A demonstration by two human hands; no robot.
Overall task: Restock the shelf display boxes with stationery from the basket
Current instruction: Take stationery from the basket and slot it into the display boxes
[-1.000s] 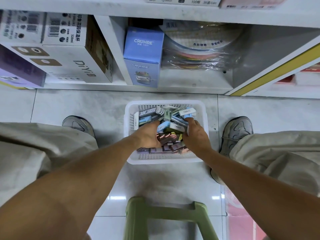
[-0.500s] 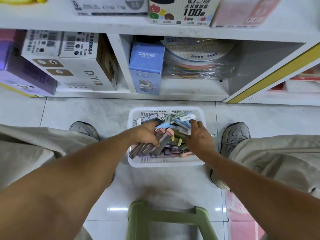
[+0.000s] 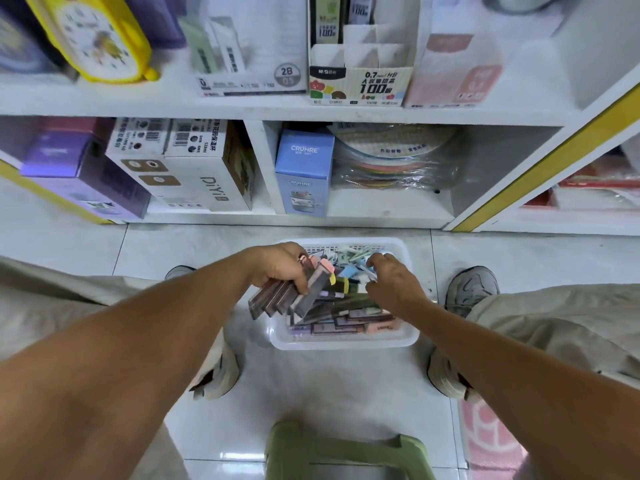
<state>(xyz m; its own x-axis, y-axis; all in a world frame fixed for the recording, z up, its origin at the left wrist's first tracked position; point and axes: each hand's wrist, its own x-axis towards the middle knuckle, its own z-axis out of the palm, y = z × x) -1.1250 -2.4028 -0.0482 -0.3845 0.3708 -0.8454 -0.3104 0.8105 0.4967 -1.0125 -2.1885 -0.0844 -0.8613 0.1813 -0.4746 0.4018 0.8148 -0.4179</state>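
The left hand grips a bundle of slim boxes, now lifted over the basket at 9 o'clock. The right hand, fingers loosely curled, has risen above the pile.

floor: glossy pale tiles, glare spots | shelving: white, beyond floor, yellow edge strip at right | stool: green, near edge

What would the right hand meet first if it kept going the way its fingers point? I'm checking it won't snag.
Probably the loose packs piled in the basket; the right hand hovers just above them, though depth is unclear.
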